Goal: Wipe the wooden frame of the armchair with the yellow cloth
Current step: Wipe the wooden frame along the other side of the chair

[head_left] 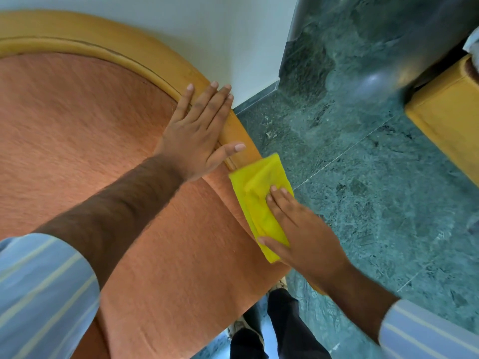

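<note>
Green marble floor (363,190), white wall (233,35). Straight fingers (281,203) of the right hand (303,237) press the yellow cloth (259,182) flat on the armchair's (181,242) right edge, apparently over the wooden frame (160,60). The left hand (197,130), fingers straight and released, rests flat across the frame and orange upholstery (77,125).

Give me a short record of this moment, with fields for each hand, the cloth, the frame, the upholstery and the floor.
left hand: flat, fingers straight, rests across the wooden frame and the edge of the upholstery
right hand: presses on the yellow cloth, thumb spread to the side
yellow cloth: folded, lies along the chair's right edge, its upper end over the frame
wooden frame: curved, light wood, borders the backrest
orange upholstery: inside the frame
floor: green stone tiles
</note>
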{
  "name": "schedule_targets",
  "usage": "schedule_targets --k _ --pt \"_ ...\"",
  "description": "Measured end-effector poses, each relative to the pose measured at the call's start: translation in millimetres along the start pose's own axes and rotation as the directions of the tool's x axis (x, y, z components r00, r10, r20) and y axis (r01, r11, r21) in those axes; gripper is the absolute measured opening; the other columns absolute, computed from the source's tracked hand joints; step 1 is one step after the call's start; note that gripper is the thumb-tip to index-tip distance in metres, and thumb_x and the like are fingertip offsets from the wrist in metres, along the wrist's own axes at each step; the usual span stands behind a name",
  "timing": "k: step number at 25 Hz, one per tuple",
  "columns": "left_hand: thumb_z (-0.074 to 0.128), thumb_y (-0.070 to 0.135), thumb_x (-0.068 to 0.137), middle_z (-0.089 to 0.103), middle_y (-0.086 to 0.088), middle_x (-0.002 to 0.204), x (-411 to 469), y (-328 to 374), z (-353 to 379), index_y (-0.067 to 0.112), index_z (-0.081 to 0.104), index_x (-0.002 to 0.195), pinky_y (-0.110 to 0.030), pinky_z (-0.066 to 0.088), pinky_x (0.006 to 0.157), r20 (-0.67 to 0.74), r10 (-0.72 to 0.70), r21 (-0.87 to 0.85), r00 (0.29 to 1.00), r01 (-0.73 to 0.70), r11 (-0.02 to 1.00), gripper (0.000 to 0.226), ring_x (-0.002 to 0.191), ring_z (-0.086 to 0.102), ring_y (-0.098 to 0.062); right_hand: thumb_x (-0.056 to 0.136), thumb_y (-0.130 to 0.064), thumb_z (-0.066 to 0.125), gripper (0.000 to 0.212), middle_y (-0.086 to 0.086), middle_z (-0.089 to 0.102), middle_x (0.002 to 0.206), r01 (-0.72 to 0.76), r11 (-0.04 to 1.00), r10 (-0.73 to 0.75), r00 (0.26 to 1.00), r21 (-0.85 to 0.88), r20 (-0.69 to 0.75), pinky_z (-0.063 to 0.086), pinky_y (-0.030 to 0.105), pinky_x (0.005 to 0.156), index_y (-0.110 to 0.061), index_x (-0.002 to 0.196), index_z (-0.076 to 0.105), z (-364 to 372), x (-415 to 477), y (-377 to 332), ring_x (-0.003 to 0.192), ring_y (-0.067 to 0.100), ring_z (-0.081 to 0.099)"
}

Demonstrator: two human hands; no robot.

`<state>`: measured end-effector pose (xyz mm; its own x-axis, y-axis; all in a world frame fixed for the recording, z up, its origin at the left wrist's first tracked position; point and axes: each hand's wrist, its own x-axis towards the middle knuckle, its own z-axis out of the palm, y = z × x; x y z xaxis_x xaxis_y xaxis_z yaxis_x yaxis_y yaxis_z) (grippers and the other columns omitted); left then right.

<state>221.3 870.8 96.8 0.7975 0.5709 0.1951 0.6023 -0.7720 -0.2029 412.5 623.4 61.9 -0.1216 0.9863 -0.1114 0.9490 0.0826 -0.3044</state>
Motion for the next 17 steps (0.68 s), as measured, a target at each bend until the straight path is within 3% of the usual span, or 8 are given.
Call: schedule_targets --k 4,9,12,14,17 --pt "0.006 0.073 0.101 0.025 -0.013 0.172 1.2 1.7 -2.0 0.004 0.022 0.163 -0.058 0.013 0.130 0.028 -0.003 -0.011 1.000 0.003 1.000 0.094 0.161 0.017 -0.029 0.099 -0.068 0.040 0.080 0.004 0.036 0.167 0.038 0.994 -0.036 0.999 -0.098 0.019 0.045 0.042 0.113 -0.010 0.154 0.047 5.3 -63.1 12.1 0.154 0.023 0.037" --pt "0.009 0.074 0.100 0.026 -0.012 0.172 1.3 3.1 1.4 0.004 0.024 0.162 -0.059 0.014 0.130 0.021 -0.024 -0.016 0.999 0.024 1.000 0.095 0.161 0.018 -0.029 0.097 -0.061 0.059 0.081 0.011 0.039 0.166 -0.069 0.997 0.066 0.994 -0.026 -0.086 0.048 0.051 0.115 -0.005 0.154 0.046 10.4 7.8 -16.4 0.154 0.029 0.036" --pt "0.011 0.073 0.101 0.029 -0.013 0.171 1.4 2.8 2.5 0.003 0.027 0.161 -0.060 0.016 0.129 0.000 -0.018 -0.001 1.000 0.018 1.000 0.093 0.160 0.021 -0.030 0.099 -0.058 0.052 0.079 0.010 0.032 0.169 -0.057 0.997 0.062 0.991 0.045 -0.115 0.042 0.047 0.121 -0.006 0.158 0.039 8.9 40.3 -17.2 0.157 0.028 0.029" --pt "0.010 0.073 0.101 0.028 -0.013 0.171 1.9 2.3 0.6 0.004 0.025 0.161 -0.060 0.015 0.129 0.028 -0.006 -0.025 1.000 0.007 1.000 0.093 0.160 0.020 -0.030 0.101 -0.058 0.046 0.076 0.008 0.033 0.169 -0.035 0.998 0.039 0.995 0.043 -0.091 0.042 0.046 0.121 -0.007 0.157 0.040 7.3 26.7 -9.4 0.157 0.027 0.030" --pt "0.003 0.073 0.100 0.025 -0.013 0.172 0.9 -1.5 -3.5 0.005 0.022 0.162 -0.059 0.012 0.130 0.058 0.005 -0.036 0.998 -0.003 0.999 0.094 0.161 0.017 -0.029 0.100 -0.056 0.043 0.071 0.008 0.042 0.164 0.031 0.998 -0.033 0.999 -0.055 -0.037 0.054 0.048 0.109 -0.007 0.151 0.050 8.0 -35.4 5.6 0.151 0.028 0.041"
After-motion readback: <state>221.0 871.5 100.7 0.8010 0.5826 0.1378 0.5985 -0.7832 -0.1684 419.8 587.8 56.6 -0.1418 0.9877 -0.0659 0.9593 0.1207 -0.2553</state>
